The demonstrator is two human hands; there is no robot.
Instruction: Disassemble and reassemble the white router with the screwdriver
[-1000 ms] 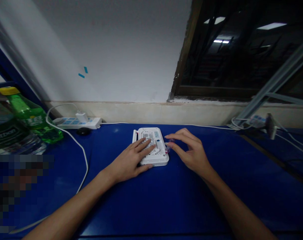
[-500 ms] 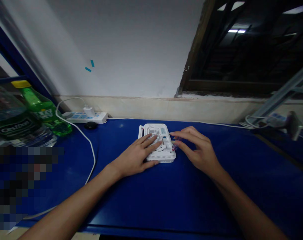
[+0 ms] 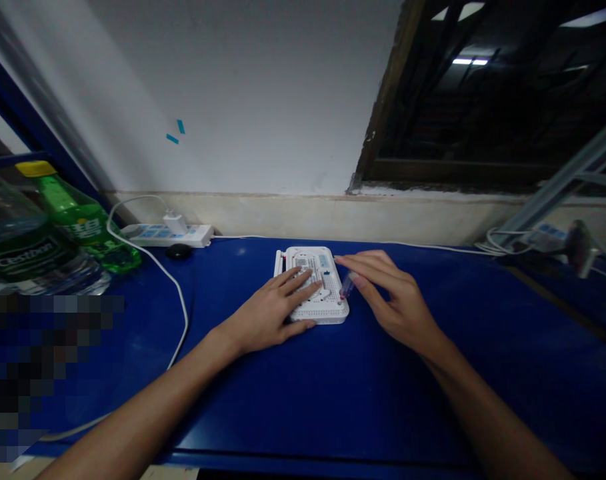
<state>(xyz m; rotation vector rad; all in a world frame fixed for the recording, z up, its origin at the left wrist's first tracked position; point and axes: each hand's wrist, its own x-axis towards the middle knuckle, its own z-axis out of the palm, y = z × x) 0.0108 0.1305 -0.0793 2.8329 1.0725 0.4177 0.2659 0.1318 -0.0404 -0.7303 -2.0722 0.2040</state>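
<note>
A white router [image 3: 327,310] with a vented face, labels and an antenna-like bar [image 3: 279,262] along its left side lies flat on the blue table. My left hand [image 3: 267,310] rests on it, fingers spread over the vents and thumb along the near edge. At the router's right edge, my right hand [image 3: 390,290] pinches a small clear tool [image 3: 347,285] with a reddish end. That end meets the router's near right part; the tool's exact kind is too small to make out. My right index fingertip reaches the router's upper right edge.
On the left stand a large water bottle [image 3: 27,247] and a green bottle [image 3: 87,223]. A power strip [image 3: 197,235] with a white charger [image 3: 175,223] and a black mouse-like object [image 3: 178,251] sit near the wall. A white cable [image 3: 183,300] curves over the table [image 3: 303,393]. A metal stand [image 3: 547,187] is at right.
The small clear tool now leans more visibly between my right fingers, its reddish end at the router's edge. My left hand stays on the router. The view has shifted slightly.
</note>
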